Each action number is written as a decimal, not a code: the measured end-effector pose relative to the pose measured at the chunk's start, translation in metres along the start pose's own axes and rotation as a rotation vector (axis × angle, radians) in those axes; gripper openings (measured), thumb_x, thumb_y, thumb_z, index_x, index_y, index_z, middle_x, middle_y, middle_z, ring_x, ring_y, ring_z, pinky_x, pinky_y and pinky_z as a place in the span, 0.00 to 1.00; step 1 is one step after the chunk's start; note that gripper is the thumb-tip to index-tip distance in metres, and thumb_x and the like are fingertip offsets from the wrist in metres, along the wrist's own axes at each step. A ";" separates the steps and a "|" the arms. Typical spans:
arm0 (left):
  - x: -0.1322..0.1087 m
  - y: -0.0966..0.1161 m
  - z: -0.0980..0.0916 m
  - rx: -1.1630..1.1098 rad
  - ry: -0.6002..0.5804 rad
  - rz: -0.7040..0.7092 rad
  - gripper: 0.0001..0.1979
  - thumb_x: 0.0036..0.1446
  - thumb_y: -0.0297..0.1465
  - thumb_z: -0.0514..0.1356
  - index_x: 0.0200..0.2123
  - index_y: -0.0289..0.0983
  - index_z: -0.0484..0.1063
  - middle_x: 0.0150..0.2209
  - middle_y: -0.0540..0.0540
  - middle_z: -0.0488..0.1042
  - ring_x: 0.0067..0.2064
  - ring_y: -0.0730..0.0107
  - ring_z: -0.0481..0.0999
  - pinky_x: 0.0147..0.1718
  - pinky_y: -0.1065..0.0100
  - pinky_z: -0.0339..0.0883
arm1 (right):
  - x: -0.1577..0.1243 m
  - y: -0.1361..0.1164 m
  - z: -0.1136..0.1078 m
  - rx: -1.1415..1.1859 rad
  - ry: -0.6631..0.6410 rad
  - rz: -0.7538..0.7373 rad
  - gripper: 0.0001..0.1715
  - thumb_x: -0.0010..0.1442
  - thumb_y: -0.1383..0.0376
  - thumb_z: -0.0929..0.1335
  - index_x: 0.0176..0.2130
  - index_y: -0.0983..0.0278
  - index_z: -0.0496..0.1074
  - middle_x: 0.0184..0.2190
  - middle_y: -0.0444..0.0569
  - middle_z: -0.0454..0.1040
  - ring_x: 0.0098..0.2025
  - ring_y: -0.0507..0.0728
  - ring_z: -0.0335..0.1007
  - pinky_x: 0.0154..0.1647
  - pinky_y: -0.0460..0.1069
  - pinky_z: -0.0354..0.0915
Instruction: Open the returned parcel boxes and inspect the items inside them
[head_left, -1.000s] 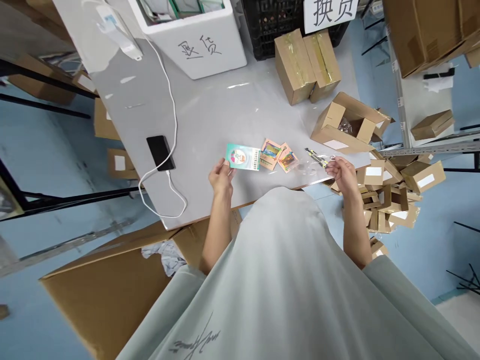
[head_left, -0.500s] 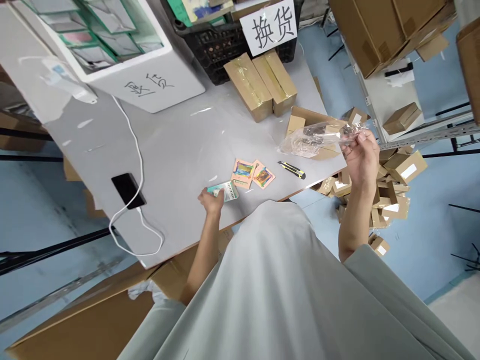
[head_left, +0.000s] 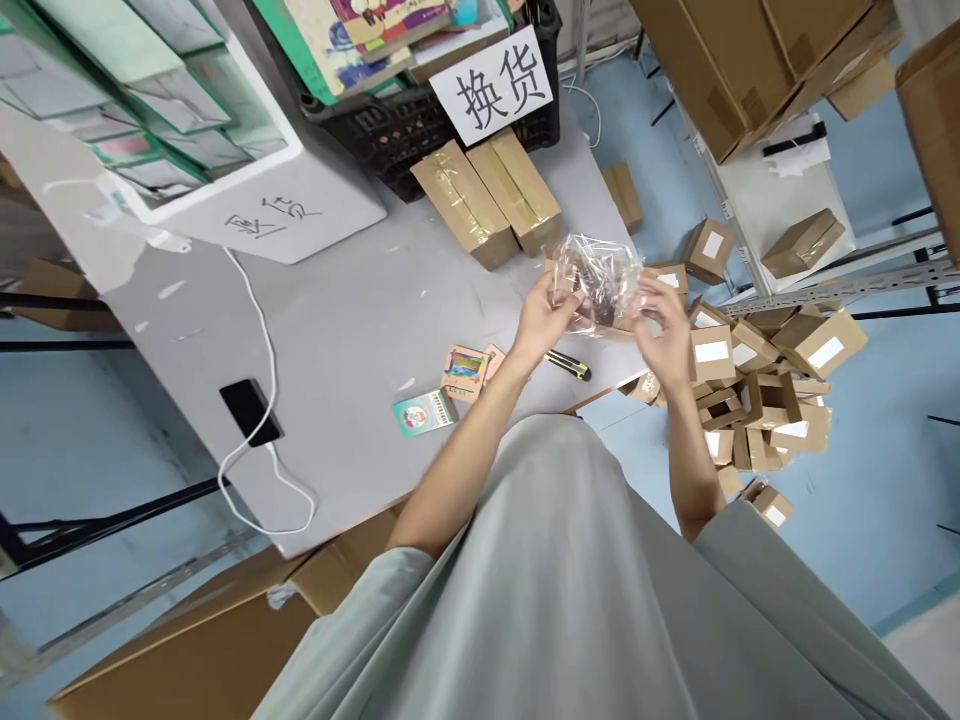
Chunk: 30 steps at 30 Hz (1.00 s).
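Both my hands hold a crumpled clear plastic bag [head_left: 600, 280] above the right end of the grey table [head_left: 360, 330]. My left hand [head_left: 544, 318] pinches its left side and my right hand [head_left: 664, 330] grips its right side, fingers curled. Something dark shows inside the bag. Below my left hand lie a yellow-and-black utility knife [head_left: 568, 365], two pink picture cards [head_left: 469, 366] and a teal card [head_left: 424, 412] flat on the table.
Two taped cardboard boxes [head_left: 487, 200] stand behind the bag. A black crate [head_left: 420, 120] with a white sign and a white foam box [head_left: 225, 190] sit at the back. A phone [head_left: 250, 411] on a white cable lies left. Several small cartons [head_left: 757, 380] are piled on the floor right.
My left hand let go of the teal card, which now lies on the table, and rose to the bag. My right hand brought the bag down and leftward. The view tilted upward.
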<state>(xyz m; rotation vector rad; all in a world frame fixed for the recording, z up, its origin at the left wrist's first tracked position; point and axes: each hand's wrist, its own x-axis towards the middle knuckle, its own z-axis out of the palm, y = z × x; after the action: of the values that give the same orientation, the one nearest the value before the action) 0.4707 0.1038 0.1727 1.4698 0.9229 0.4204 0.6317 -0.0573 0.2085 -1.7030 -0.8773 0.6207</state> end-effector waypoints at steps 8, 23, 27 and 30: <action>0.015 0.002 0.005 0.058 -0.216 -0.027 0.44 0.69 0.32 0.69 0.82 0.39 0.57 0.56 0.36 0.87 0.52 0.53 0.90 0.58 0.49 0.83 | 0.042 0.038 0.019 -0.308 -0.537 0.150 0.06 0.66 0.61 0.74 0.39 0.58 0.84 0.48 0.51 0.88 0.58 0.71 0.82 0.68 0.61 0.72; 0.058 0.000 0.033 1.132 -0.536 -0.114 0.22 0.62 0.25 0.68 0.59 0.40 0.87 0.56 0.31 0.88 0.59 0.43 0.88 0.56 0.54 0.81 | 0.053 0.032 0.003 -0.648 -0.416 0.243 0.42 0.56 0.58 0.85 0.66 0.58 0.80 0.64 0.61 0.81 0.63 0.75 0.82 0.65 0.64 0.77; 0.066 0.004 0.034 1.087 -0.552 -0.145 0.20 0.62 0.26 0.69 0.57 0.37 0.88 0.51 0.31 0.89 0.54 0.43 0.90 0.52 0.58 0.82 | 0.051 0.020 0.012 -0.556 -0.583 0.163 0.54 0.58 0.61 0.84 0.77 0.59 0.71 0.73 0.63 0.72 0.67 0.75 0.80 0.71 0.65 0.74; 0.061 0.009 0.027 1.017 -0.534 -0.107 0.20 0.67 0.29 0.66 0.61 0.39 0.86 0.54 0.35 0.89 0.57 0.49 0.89 0.55 0.62 0.81 | 0.063 0.024 0.026 -0.693 -0.491 0.127 0.39 0.67 0.66 0.76 0.74 0.61 0.75 0.71 0.66 0.76 0.68 0.76 0.80 0.71 0.66 0.73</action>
<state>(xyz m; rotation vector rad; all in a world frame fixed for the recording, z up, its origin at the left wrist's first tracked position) 0.5308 0.1324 0.1609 2.2636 0.7842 -0.6103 0.6550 0.0048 0.1788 -2.2797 -1.4584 0.9121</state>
